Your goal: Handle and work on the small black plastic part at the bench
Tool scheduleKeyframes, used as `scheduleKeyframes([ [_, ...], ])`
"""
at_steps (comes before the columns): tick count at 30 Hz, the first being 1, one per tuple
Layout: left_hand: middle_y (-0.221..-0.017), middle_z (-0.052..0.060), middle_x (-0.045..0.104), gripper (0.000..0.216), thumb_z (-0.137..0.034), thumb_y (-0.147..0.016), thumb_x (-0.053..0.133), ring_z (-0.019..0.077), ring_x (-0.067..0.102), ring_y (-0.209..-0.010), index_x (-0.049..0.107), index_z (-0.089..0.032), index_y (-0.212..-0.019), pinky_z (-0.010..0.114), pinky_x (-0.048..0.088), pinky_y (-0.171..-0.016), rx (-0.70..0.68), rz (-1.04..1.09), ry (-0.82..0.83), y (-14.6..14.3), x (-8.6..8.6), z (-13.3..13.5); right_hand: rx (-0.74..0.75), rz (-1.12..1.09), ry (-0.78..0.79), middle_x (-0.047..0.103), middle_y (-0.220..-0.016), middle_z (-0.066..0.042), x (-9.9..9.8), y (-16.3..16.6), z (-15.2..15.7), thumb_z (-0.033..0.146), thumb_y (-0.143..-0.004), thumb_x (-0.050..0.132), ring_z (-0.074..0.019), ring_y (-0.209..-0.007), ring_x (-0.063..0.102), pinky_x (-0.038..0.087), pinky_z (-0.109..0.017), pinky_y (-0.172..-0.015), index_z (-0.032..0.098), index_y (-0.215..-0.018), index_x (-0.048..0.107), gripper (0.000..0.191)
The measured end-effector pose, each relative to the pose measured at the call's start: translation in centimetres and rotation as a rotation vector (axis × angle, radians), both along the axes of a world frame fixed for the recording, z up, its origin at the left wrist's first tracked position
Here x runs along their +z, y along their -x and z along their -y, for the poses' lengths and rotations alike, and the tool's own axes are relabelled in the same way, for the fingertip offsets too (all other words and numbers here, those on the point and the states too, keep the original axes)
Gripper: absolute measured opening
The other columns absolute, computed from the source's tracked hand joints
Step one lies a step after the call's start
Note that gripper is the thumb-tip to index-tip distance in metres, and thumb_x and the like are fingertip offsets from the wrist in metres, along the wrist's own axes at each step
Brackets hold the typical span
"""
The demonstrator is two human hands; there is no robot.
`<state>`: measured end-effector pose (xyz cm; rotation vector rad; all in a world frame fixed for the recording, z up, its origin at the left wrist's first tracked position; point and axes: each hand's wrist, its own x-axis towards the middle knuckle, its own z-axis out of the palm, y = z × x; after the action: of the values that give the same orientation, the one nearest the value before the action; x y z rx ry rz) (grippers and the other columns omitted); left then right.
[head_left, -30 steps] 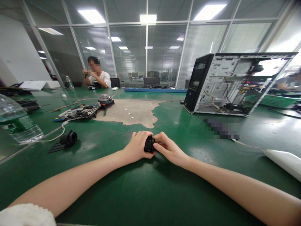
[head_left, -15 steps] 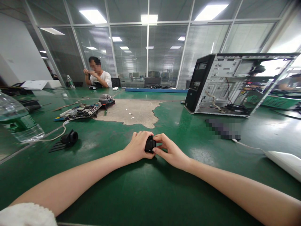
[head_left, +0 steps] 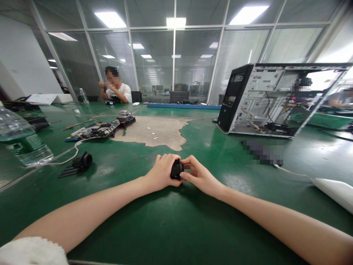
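Observation:
A small black part (head_left: 176, 170) rests on the green table mat (head_left: 171, 221) at the middle. My left hand (head_left: 161, 172) is wrapped round its left side, fingers closed over it. My right hand (head_left: 200, 176) pinches its right side with thumb and fingertips. Both forearms lie low over the mat. What kind of part it is stays hidden between the fingers.
An open computer case (head_left: 275, 99) stands at the right. A circuit board (head_left: 93, 130), a fan (head_left: 124, 117), a black round part with cable (head_left: 82, 162) and a water bottle (head_left: 22, 141) lie at left. A worn patch (head_left: 154, 132) shows ahead. A seated person (head_left: 114, 88) is at the far end.
Both hands stay on the black part. The fingers of my right hand have shifted slightly on it. The view has drifted a little.

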<state>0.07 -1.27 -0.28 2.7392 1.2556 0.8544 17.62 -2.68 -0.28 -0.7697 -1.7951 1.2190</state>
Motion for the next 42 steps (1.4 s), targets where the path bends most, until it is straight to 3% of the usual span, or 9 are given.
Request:
scheduleKeyframes([
  [7, -0.097, 0.004, 0.054, 0.057, -0.039, -0.061, 0.065, 0.0238, 0.05, -0.09, 0.039, -0.02, -0.108, 0.035, 0.03, -0.076, 0.007, 0.001, -0.012, -0.04, -0.12, -0.03, -0.056, -0.012, 0.063, 0.056, -0.081, 0.0, 0.14, 0.24, -0.21, 0.039, -0.074, 0.059, -0.0134, -0.075, 0.058, 0.048, -0.029, -0.067, 0.02, -0.087, 0.044, 0.028],
  [11, -0.097, 0.004, 0.054, 0.058, -0.04, -0.06, 0.065, 0.0242, 0.05, -0.09, 0.04, -0.02, -0.107, 0.035, 0.03, -0.076, 0.006, 0.002, -0.001, 0.0, -0.09, -0.06, -0.076, 0.021, 0.079, 0.055, -0.092, -0.002, 0.16, 0.12, -0.43, 0.039, -0.073, 0.061, -0.0135, -0.078, 0.057, 0.048, -0.03, -0.067, 0.019, -0.091, 0.046, 0.031],
  [18, -0.098, 0.005, 0.054, 0.057, -0.038, -0.06, 0.065, 0.0241, 0.05, -0.09, 0.039, -0.019, -0.108, 0.035, 0.03, -0.077, 0.0, -0.006, -0.013, 0.06, -0.12, -0.05, 0.042, -0.065, 0.064, 0.053, -0.092, -0.001, 0.1, 0.06, -0.05, 0.034, -0.072, 0.063, -0.0136, -0.084, 0.057, 0.05, -0.028, -0.068, 0.021, -0.09, 0.042, 0.03],
  [26, -0.098, 0.004, 0.054, 0.057, -0.04, -0.06, 0.066, 0.0239, 0.051, -0.091, 0.04, -0.02, -0.107, 0.035, 0.03, -0.077, 0.008, 0.003, 0.003, -0.11, -0.02, -0.01, -0.071, 0.002, 0.052, 0.055, -0.089, -0.001, 0.11, 0.22, -0.34, 0.039, -0.074, 0.06, -0.0133, -0.078, 0.056, 0.048, -0.03, -0.069, 0.02, -0.09, 0.045, 0.029],
  [35, -0.099, 0.005, 0.054, 0.057, -0.038, -0.06, 0.065, 0.0243, 0.05, -0.091, 0.038, -0.02, -0.108, 0.036, 0.03, -0.076, 0.002, -0.007, -0.013, 0.03, -0.11, -0.08, 0.027, -0.052, 0.055, 0.051, -0.094, -0.001, -0.05, -0.1, 0.02, 0.032, -0.073, 0.063, -0.0145, -0.084, 0.057, 0.05, -0.029, -0.068, 0.022, -0.091, 0.042, 0.029],
  [39, -0.098, 0.004, 0.054, 0.057, -0.039, -0.061, 0.065, 0.0239, 0.051, -0.091, 0.038, -0.02, -0.108, 0.036, 0.03, -0.076, 0.005, -0.003, -0.015, -0.02, -0.09, -0.07, -0.03, -0.025, 0.049, 0.054, -0.086, 0.0, 0.0, 0.07, -0.01, 0.036, -0.076, 0.058, -0.0148, -0.082, 0.057, 0.049, -0.03, -0.069, 0.021, -0.089, 0.043, 0.025],
  [42, -0.098, 0.004, 0.054, 0.057, -0.04, -0.061, 0.065, 0.0242, 0.051, -0.091, 0.038, -0.021, -0.108, 0.035, 0.03, -0.075, 0.005, -0.005, -0.006, -0.1, 0.02, -0.04, -0.066, 0.0, 0.037, 0.053, -0.092, -0.002, 0.13, 0.17, -0.14, 0.035, -0.074, 0.06, -0.0162, -0.086, 0.057, 0.049, -0.032, -0.071, 0.021, -0.091, 0.044, 0.027],
])
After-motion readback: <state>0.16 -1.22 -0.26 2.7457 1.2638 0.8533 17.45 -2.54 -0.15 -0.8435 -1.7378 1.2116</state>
